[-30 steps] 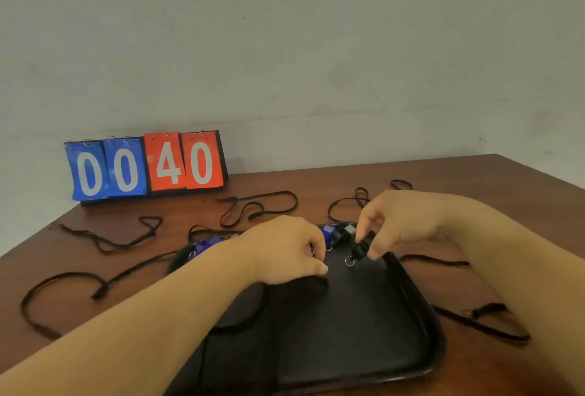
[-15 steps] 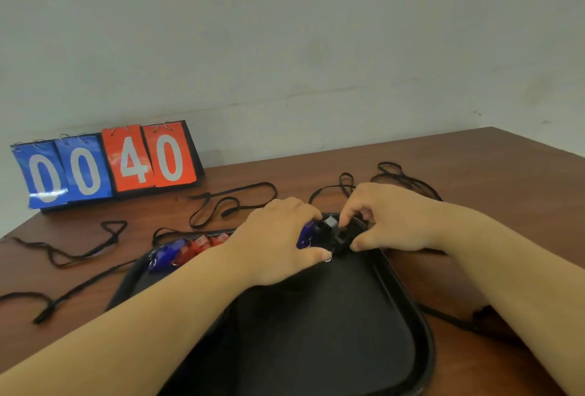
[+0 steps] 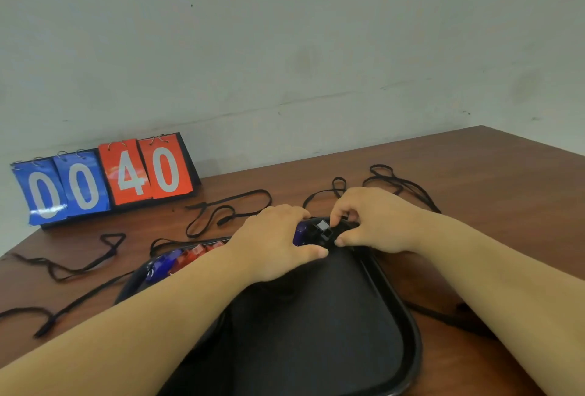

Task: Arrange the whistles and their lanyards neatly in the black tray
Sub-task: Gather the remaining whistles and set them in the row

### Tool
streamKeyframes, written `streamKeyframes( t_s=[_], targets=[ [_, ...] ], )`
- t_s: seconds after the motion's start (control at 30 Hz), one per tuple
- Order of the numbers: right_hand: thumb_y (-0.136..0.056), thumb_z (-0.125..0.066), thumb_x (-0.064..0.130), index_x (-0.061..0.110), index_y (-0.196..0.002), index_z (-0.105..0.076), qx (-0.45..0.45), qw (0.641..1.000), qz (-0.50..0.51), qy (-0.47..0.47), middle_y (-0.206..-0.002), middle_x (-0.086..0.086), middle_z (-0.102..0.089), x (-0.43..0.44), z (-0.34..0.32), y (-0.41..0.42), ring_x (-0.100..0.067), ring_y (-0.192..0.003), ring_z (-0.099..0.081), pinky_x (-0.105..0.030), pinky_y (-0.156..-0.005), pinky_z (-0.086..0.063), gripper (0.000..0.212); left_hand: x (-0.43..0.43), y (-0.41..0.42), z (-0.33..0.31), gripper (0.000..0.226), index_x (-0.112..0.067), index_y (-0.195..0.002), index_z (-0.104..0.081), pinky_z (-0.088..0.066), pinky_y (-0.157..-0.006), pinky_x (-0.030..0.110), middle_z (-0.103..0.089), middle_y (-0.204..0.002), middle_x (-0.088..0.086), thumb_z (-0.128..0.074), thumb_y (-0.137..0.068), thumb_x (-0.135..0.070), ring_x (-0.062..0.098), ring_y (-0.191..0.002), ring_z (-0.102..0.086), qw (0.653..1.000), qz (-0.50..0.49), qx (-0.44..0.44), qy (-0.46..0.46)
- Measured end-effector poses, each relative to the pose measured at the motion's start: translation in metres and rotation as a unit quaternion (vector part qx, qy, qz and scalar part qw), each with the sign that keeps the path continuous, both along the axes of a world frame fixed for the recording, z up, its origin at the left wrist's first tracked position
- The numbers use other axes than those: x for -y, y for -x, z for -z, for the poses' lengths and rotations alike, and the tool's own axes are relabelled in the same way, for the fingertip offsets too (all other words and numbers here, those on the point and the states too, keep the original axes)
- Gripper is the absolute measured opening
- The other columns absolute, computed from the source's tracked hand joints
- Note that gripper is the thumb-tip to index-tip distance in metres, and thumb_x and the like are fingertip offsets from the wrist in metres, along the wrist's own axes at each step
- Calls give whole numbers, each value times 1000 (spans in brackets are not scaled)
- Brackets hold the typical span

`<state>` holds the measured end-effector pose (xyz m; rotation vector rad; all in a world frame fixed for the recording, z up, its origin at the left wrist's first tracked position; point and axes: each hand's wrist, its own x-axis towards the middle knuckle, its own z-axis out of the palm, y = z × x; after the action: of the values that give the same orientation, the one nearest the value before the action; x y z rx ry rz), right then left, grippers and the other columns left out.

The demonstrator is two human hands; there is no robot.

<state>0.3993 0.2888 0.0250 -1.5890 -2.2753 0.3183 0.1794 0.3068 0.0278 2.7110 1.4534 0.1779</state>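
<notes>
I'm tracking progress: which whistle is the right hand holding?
The black plastic whistle at the far edge of the black tray, which the right hand pinches; the left hand grips the blue plastic whistle beside it.

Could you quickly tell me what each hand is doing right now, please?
Left hand: fingers curled around a blue whistle.
Right hand: pinching a black whistle between thumb and fingers.

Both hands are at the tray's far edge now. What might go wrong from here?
The left hand and right hand crowd the blue whistle and black whistle against the tray rim; a nudge may scatter the row. A loose lanyard lies by the right forearm and could get dragged.
</notes>
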Motion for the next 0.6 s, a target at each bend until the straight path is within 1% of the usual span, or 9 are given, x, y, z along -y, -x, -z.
streamKeyframes(
  t_s=[0.07,0.1,0.17,0.3,0.43,0.53,0.6],
  targets=[
    [-85,-79,40,37,-107,-68,-6,1000,3,-9,-98,21,-52,-1,2,0,-2,-94,-53,-16,-72,-37,24,-2,0,2,70,-30,-143,-50,-49,-102,37,-58,-137,-9,-58,-87,-72,14,-118,-55,1000,-6,6,-1],
    [-85,-79,40,37,-107,-69,-9,1000,5,-12,-95,22,-52,-1,3,0,0,-91,-53,-13,-70,-36,24,-3,0,3,68,-30,-142,-50,-49,-102,38,-58,-136,-10,-59,-88,-70,14,-118,-55,1000,-10,10,-2],
    [-85,-79,39,37,-106,-68,-14,1000,9,-16,-91,24,-52,-2,4,-1,1,-86,-53,-12,-68,-35,23,-4,-1,4,65,-31,-141,-51,-50,-102,39,-59,-135,-10,-59,-88,-68,13,-118,-55,1000,-14,14,-5],
    [-86,-78,38,39,-103,-67,-25,999,16,-16,-90,21,-55,-4,5,-1,0,-87,-55,-14,-68,-38,21,-7,-2,6,60,-34,-140,-51,-50,-102,39,-59,-134,-11,-61,-89,-65,12,-118,-55,1000,-11,24,-8],
    [-86,-77,37,35,-108,-69,-24,999,19,-16,-92,18,-58,-5,6,-2,-4,-91,-58,-13,-69,-39,23,-7,0,8,53,-37,-138,-53,-49,-101,33,-59,-132,-13,-63,-91,-59,10,-116,-56,999,1,37,-9],
    [-87,-77,37,35,-107,-69,-27,999,20,-14,-92,19,-58,-6,7,-1,-3,-90,-58,-14,-70,-40,22,-6,0,7,49,-38,-136,-55,-48,-101,33,-58,-130,-14,-63,-92,-57,10,-117,-55,999,13,33,-12],
    [-86,-77,36,34,-109,-69,-27,999,22,-16,-95,17,-61,-6,7,-1,-4,-91,-59,-15,-71,-42,24,-6,0,8,48,-37,-135,-56,-48,-102,34,-58,-131,-14,-64,-92,-57,10,-117,-55,999,16,33,-17]
  ],
)
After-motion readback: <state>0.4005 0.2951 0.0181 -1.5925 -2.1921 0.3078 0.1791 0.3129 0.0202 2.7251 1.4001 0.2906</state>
